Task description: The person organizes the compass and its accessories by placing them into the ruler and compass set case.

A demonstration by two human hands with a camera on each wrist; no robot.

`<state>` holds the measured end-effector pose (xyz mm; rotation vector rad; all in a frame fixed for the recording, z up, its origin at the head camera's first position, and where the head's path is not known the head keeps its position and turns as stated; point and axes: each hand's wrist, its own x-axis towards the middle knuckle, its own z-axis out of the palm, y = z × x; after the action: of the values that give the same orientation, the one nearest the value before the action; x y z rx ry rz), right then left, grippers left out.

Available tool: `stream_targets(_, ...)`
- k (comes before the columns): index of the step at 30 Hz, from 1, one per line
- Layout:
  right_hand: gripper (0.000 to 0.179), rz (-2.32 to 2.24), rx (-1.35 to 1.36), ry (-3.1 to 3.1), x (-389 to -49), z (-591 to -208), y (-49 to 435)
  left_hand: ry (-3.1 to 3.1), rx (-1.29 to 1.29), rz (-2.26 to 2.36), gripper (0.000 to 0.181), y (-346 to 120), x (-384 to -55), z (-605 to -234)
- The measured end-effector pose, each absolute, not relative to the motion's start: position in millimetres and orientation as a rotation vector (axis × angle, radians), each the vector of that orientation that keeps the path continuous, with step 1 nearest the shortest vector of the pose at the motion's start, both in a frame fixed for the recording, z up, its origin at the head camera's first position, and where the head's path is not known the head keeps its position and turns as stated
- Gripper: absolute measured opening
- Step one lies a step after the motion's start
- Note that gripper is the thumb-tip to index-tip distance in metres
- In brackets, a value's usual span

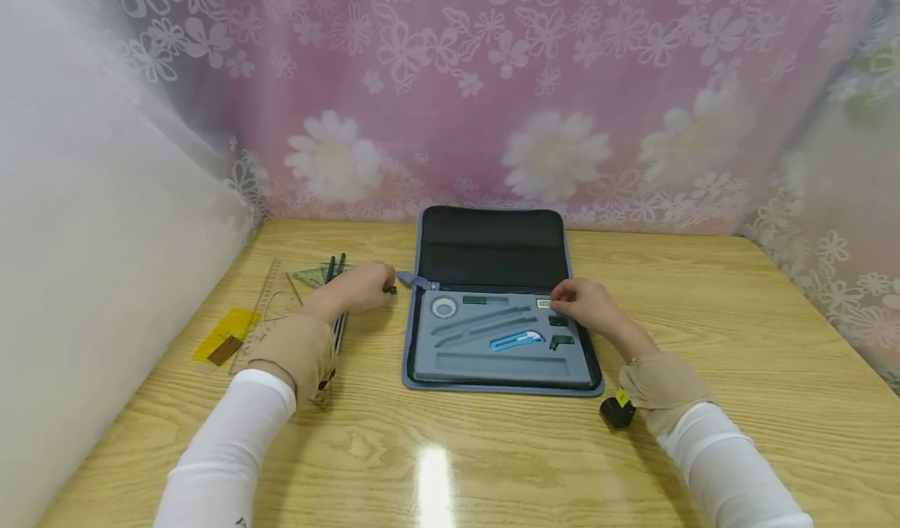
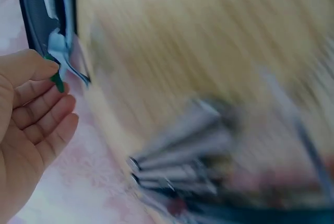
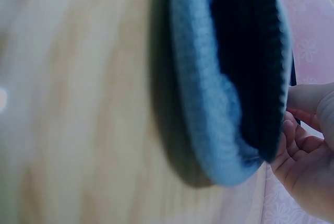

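My left hand (image 1: 362, 284) is left of an unzipped case (image 1: 596, 383), thumb and forefinger pinching a small dark green piece (image 2: 57, 81). Its other fingers are loosely bent. My right hand (image 1: 587, 303) reaches over the upper right of the grey tray (image 1: 457, 344) in the case, fingertips gripping a small white rectangular block (image 1: 544, 304). In the right wrist view the case's side hides those fingertips. The tray also holds a white ring-shaped item (image 1: 444, 307), a blue utility knife (image 1: 516, 341) and dark green pieces, one of them L-shaped (image 1: 561, 342).
On the left lie a clear ruler (image 1: 263, 301), a yellow sheet (image 1: 228, 333) with a brown block (image 1: 224, 350), green set squares (image 1: 308, 277) and dark pens (image 1: 342, 262), partly behind my left arm. A black tape measure (image 1: 617, 412) sits by my right wrist.
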<state>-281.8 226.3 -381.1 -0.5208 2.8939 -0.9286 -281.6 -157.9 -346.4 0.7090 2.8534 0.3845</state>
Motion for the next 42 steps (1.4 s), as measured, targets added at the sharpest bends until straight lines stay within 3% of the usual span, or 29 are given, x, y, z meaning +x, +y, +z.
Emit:
stream_targets(5, 0.012, -0.928, -0.516, 2.892, -282.2, -381.4, 226.6, 2.894, 0.81, 0.418, 0.007, -135.8, -285.6, -339.6)
stream_targets(13, 0.013, -0.96, -0.502, 2.864, -281.2, -381.5, 227.1, 2.896, 0.977, 0.388, 0.018, -98.1, -289.3, -336.5)
stream_targets(21, 0.012, -0.949, -0.498, 2.879, -280.4, -382.1, 229.3, 2.845, 0.961, 0.34, 0.023, -58.8, -290.8, -337.8)
stream_targets(31, 0.011, -0.945, -0.525, 2.907, -280.0, -382.8, 226.3, 2.822, 1.078, 0.239, 0.005, -25.4, -292.7, -345.6)
stream_targets(42, 0.011, -0.959, -0.51, 2.897, -279.6, -384.4, 226.4, 2.786, 1.139, 0.204, 0.035, -7.1, -297.2, -349.2)
